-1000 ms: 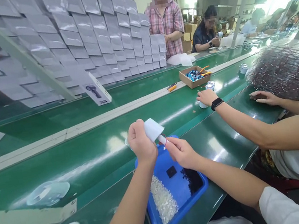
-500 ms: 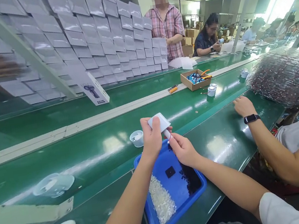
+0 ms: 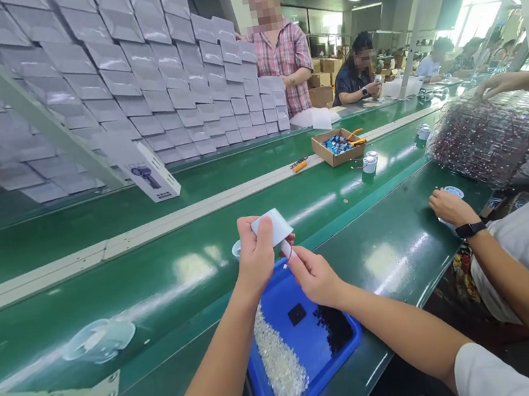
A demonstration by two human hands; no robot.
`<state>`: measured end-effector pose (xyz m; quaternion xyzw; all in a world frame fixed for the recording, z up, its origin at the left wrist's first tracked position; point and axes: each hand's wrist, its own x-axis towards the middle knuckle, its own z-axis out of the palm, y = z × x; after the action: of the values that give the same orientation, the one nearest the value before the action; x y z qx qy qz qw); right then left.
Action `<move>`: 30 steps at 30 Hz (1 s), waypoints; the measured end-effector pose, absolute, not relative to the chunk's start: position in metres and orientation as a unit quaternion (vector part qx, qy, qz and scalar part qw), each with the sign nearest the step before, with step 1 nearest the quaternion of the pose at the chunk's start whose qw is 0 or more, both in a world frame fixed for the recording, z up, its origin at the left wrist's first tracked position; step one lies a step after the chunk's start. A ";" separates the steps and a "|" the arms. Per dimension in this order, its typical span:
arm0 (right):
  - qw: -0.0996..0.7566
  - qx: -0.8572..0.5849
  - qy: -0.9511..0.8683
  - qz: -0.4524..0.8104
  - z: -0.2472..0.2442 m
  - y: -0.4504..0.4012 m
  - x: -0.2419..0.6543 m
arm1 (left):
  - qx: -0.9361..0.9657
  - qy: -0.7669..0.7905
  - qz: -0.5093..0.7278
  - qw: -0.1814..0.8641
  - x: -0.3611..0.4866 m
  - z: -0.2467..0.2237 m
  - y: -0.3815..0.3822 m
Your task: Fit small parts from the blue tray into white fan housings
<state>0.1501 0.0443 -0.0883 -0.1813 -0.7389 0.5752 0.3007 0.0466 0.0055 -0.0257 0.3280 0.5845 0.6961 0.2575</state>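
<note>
A pale plastic housing with a narrow white stem is held over the far edge of a blue tray. My left hand is closed around its wide part, thumb on top. At the stem's lower end, the fingers of my right hand pinch together, with a thin red wire looping there; exactly what the fingertips grip is partly hidden. Beneath my hands, the blue tray contains a heap of small whitish parts, a heap of small black parts and a black square.
Clear plastic tubs stand on the green bench, one partly behind my left hand. A cardboard box of small blue items lies farther off. To the right are a co-worker's hand and a wire bundle. Stacked white boxes line the back.
My view has shifted slightly; both my hands keep their hold on the housing. The co-worker's hand at the right is now at a round white-blue item, and another hand appears over the wire bundle.
</note>
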 end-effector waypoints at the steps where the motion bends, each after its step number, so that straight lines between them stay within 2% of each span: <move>1: 0.299 -0.184 -0.740 0.573 -0.088 0.044 0.150 | 0.324 0.587 0.694 0.260 0.047 -0.026 0.006; 15: 0.312 -0.193 -0.737 0.568 -0.090 0.050 0.153 | 0.327 0.579 0.696 0.271 0.045 -0.034 0.012; 22: 0.256 -0.176 -0.759 0.572 -0.084 0.061 0.155 | 0.285 0.592 0.736 0.165 -0.004 -0.012 -0.009; 26: 0.267 -0.194 -0.767 0.550 -0.084 0.063 0.153 | 0.262 0.732 0.628 0.024 -0.035 -0.022 -0.023; 30: 0.273 -0.215 -0.759 0.551 -0.086 0.066 0.151 | 0.324 0.846 0.424 0.015 -0.050 -0.047 -0.022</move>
<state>0.1505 0.0661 -0.0862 -0.2147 -0.7590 0.5507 0.2730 -0.0503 -0.0219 -0.0467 0.3236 0.8458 0.4238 0.0154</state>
